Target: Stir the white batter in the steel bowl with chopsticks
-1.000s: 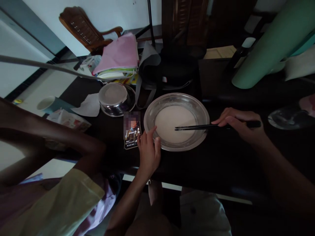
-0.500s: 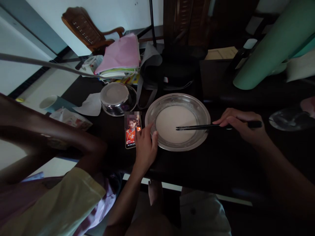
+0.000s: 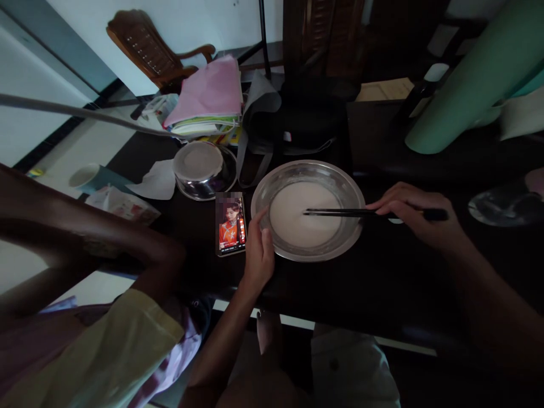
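A wide metal bowl [image 3: 352,190] of milky white batter [image 3: 293,226] stands on the dark table. My left hand [image 3: 259,258] is at the bowl's left side, its fingers and thumb gripping the rim. In my right hand [image 3: 419,215] is a pair of black chopsticks [image 3: 340,213], held close together and nearly level. They reach over the right rim, and their tips are in the batter near its middle. Just left of my left hand lies a phone [image 3: 232,226] with a lit screen showing a figure in orange-red clothing.
Behind the phone sits an upturned metal basin [image 3: 199,164]. Papers and a pink folder [image 3: 208,93] are stacked beyond it, beside a black bag [image 3: 306,124]. Another person's arm [image 3: 140,238] rests at the left. A green cylinder [image 3: 459,90] leans in at the upper right.
My left hand has left the phone's edge and shifted right onto the bowl's rim. The picture on the screen differs. The chopstick tips have moved slightly away from me in the batter.
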Demonstrator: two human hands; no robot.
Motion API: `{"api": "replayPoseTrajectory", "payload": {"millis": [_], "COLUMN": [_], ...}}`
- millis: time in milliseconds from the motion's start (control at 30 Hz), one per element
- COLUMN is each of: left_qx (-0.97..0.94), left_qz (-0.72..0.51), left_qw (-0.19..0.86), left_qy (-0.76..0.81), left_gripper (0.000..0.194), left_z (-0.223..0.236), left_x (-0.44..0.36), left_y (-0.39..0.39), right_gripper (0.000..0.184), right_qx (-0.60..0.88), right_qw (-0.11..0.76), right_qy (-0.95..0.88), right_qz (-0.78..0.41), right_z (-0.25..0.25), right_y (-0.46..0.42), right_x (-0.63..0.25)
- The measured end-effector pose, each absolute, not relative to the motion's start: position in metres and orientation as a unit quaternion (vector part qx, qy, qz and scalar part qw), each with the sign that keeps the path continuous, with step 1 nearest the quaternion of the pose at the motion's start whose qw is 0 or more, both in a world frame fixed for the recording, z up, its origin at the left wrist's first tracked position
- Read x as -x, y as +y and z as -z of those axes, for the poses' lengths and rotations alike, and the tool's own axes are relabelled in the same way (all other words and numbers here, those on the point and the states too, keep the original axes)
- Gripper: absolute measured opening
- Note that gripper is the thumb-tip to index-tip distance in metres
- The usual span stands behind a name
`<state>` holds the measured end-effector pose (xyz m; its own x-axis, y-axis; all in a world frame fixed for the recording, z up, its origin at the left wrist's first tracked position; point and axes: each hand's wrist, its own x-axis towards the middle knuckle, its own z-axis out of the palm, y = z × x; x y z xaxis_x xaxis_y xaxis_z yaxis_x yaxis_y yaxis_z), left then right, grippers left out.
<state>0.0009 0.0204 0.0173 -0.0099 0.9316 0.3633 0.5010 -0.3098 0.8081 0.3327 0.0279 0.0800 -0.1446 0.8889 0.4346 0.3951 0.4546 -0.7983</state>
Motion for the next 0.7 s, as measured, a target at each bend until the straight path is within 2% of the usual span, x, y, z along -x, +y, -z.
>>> {"api": "replayPoseTrajectory", "payload": {"millis": [133, 267, 333, 500, 600, 700], "left_qx": [-0.675, -0.683, -0.689, -0.702, -0.705, -0.705], "left_qz": [-0.449, -0.441, -0.44, -0.427, -0.43, -0.436], "left_qw": [0.236, 0.226, 0.218, 0.209, 0.202, 0.198], "left_qy": [0.536, 0.537, 0.533, 0.53, 0.527, 0.523], "left_gripper": [0.061, 0.062, 0.062, 0.059, 0.059, 0.057], "left_z": [-0.0162, -0.0147, -0.0141, -0.0143, -0.0137, -0.0125], "left_x": [0.0018, 0.0036, 0.0044, 0.0064, 0.0072, 0.0074], "left_y": [0.0195, 0.02, 0.0204, 0.0209, 0.0212, 0.0216], "right_gripper": [0.032, 0.021, 0.02, 0.035, 0.023, 0.015], "right_qx": [0.455, 0.424, 0.442, 0.46, 0.42, 0.423], "right_qw": [0.498, 0.459, 0.468, 0.506, 0.459, 0.458], "right_qy": [-0.682, -0.729, -0.717, -0.669, -0.725, -0.735], "right_qz": [-0.283, -0.28, -0.266, -0.289, -0.296, -0.267], "right_z": [-0.0791, -0.0767, -0.0763, -0.0759, -0.0753, -0.0745], "right_y": [0.0279, 0.0295, 0.0302, 0.0288, 0.0285, 0.0296], "right_x": [-0.3341, -0.3305, -0.3318, -0.3349, -0.3296, -0.3296]}}
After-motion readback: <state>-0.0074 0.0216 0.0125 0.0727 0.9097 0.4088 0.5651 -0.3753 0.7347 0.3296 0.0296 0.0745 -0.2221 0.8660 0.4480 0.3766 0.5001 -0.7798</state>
